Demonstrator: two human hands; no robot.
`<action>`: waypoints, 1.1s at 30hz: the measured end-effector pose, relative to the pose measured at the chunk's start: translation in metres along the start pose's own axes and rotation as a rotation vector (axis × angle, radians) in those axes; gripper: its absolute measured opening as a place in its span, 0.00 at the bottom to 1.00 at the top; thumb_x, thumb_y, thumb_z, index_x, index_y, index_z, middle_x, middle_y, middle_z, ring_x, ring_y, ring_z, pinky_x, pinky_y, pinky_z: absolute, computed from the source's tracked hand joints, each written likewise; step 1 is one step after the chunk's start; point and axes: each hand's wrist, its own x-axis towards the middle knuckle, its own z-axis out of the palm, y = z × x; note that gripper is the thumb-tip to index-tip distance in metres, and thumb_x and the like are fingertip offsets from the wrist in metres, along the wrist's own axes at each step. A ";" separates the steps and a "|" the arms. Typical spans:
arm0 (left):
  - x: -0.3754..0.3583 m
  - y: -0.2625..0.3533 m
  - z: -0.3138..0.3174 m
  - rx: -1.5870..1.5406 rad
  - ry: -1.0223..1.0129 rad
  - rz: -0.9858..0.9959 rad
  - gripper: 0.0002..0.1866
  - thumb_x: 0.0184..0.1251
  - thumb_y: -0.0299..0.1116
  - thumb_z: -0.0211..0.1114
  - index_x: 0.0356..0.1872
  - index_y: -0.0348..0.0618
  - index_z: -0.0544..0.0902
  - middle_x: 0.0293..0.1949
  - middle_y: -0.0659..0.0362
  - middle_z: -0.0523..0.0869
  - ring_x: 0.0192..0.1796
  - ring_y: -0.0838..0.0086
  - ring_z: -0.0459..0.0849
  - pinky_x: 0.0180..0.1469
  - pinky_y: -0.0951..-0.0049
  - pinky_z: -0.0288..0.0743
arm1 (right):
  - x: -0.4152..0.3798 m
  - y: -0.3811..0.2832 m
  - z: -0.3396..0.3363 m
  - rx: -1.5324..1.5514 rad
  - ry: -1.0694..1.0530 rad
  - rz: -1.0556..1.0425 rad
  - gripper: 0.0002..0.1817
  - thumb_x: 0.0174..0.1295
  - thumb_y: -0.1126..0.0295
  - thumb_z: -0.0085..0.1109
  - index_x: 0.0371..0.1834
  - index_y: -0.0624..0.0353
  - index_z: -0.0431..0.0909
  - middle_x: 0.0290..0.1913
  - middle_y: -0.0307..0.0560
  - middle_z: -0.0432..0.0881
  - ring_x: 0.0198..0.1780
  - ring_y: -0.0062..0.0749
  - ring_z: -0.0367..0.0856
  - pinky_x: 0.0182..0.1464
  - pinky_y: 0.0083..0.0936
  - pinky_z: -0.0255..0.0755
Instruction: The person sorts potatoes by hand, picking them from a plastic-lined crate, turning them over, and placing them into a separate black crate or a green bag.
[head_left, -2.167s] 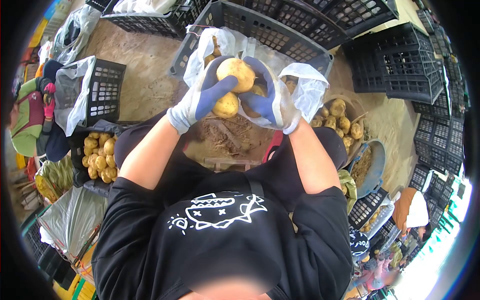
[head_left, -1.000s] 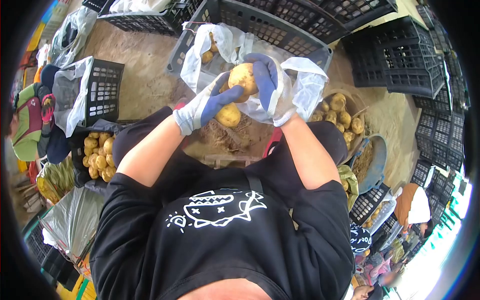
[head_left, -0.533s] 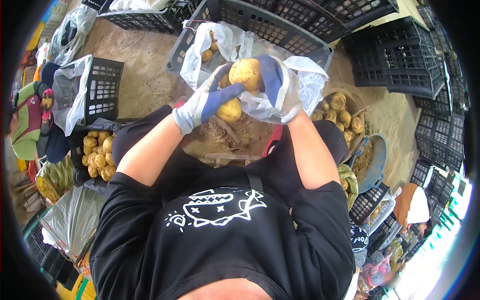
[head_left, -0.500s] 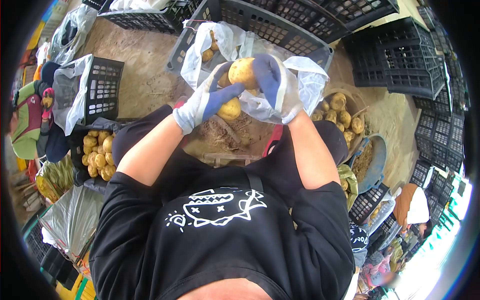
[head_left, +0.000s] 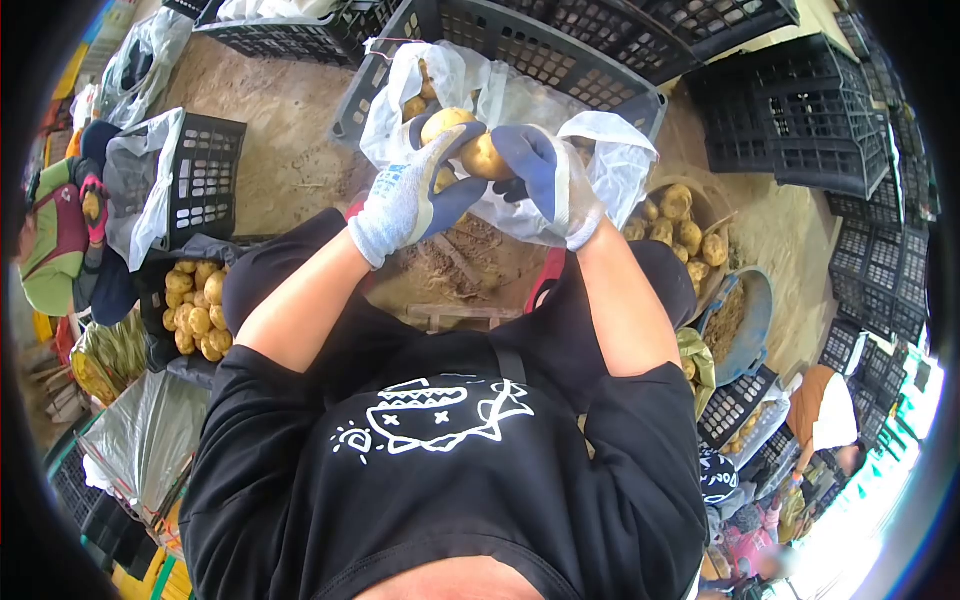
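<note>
Both my hands wear blue and grey work gloves and are raised over a lined black crate. My left hand is wrapped round potatoes; one potato shows above its fingers and part of another below the thumb. A further potato sits between the two hands, with the fingers of my right hand pressed on its right side. White plastic lining hangs over the crate, and a few potatoes lie inside at the left.
Potatoes fill a container at the left; more lie in a round basket at the right, near a blue tub of soil. Black crates stand around. A co-worker is at the far left, another person at the right.
My left hand has turned, bringing one potato up to the upper left. The lower potato has moved up behind its fingers. My right hand has shifted slightly down. The left co-worker's hand has moved.
</note>
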 end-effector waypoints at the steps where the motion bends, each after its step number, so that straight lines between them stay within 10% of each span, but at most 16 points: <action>1: -0.002 -0.007 0.007 -0.138 -0.008 -0.056 0.33 0.56 0.34 0.74 0.65 0.46 0.74 0.59 0.48 0.77 0.62 0.54 0.74 0.64 0.60 0.69 | -0.001 0.002 0.002 -0.047 0.041 -0.102 0.26 0.56 0.58 0.68 0.53 0.63 0.75 0.48 0.52 0.82 0.44 0.41 0.85 0.41 0.32 0.80; 3: -0.002 -0.008 0.009 -0.274 -0.013 -0.112 0.33 0.56 0.34 0.74 0.65 0.44 0.73 0.59 0.50 0.78 0.61 0.58 0.76 0.64 0.61 0.71 | 0.000 0.007 0.003 -0.094 0.081 -0.206 0.23 0.62 0.57 0.64 0.52 0.64 0.76 0.50 0.50 0.82 0.46 0.36 0.85 0.42 0.30 0.80; 5: 0.002 -0.001 0.005 -0.853 -0.164 -0.480 0.35 0.56 0.33 0.75 0.66 0.40 0.71 0.59 0.54 0.79 0.60 0.68 0.78 0.61 0.67 0.74 | 0.000 0.012 0.002 -0.525 0.118 -0.800 0.24 0.66 0.55 0.60 0.55 0.64 0.77 0.52 0.50 0.81 0.47 0.31 0.83 0.45 0.30 0.80; 8: 0.001 0.005 0.007 -0.964 -0.139 -0.511 0.37 0.56 0.31 0.76 0.67 0.38 0.68 0.58 0.57 0.79 0.57 0.75 0.79 0.60 0.71 0.75 | -0.009 -0.006 0.016 -0.060 0.143 -0.374 0.27 0.62 0.56 0.64 0.59 0.63 0.76 0.56 0.55 0.81 0.48 0.33 0.84 0.48 0.30 0.79; 11: 0.003 0.009 0.003 -0.883 -0.090 -0.472 0.38 0.56 0.30 0.76 0.67 0.38 0.68 0.58 0.56 0.79 0.58 0.74 0.79 0.61 0.70 0.75 | 0.007 0.016 0.000 -0.532 0.165 -0.824 0.30 0.60 0.56 0.66 0.62 0.63 0.75 0.55 0.56 0.82 0.49 0.33 0.83 0.51 0.29 0.78; 14: 0.003 0.004 0.006 -0.639 -0.090 -0.334 0.39 0.55 0.31 0.76 0.68 0.38 0.67 0.58 0.55 0.79 0.58 0.73 0.79 0.61 0.70 0.75 | -0.006 0.001 0.015 -0.351 0.187 -0.382 0.32 0.60 0.53 0.66 0.62 0.64 0.74 0.52 0.57 0.83 0.50 0.40 0.84 0.52 0.32 0.78; 27: 0.002 0.001 0.007 -0.922 -0.176 -0.460 0.41 0.56 0.35 0.75 0.69 0.35 0.65 0.58 0.54 0.78 0.59 0.73 0.78 0.60 0.70 0.75 | -0.006 0.004 0.002 -0.674 0.240 -0.809 0.33 0.65 0.51 0.60 0.64 0.66 0.71 0.50 0.65 0.83 0.52 0.55 0.83 0.53 0.39 0.76; 30: 0.002 0.003 0.004 -0.857 -0.148 -0.494 0.41 0.57 0.36 0.75 0.70 0.36 0.64 0.59 0.53 0.78 0.58 0.72 0.79 0.59 0.70 0.76 | -0.015 -0.010 0.014 -0.522 0.151 -0.485 0.35 0.64 0.51 0.63 0.65 0.67 0.70 0.51 0.67 0.82 0.53 0.56 0.82 0.53 0.39 0.76; 33: 0.001 0.001 0.004 -0.878 -0.152 -0.508 0.41 0.58 0.35 0.74 0.70 0.36 0.63 0.58 0.54 0.78 0.57 0.73 0.79 0.58 0.71 0.77 | -0.005 0.007 0.016 -0.607 0.197 -0.627 0.29 0.67 0.57 0.59 0.65 0.67 0.70 0.51 0.67 0.82 0.53 0.56 0.82 0.53 0.39 0.76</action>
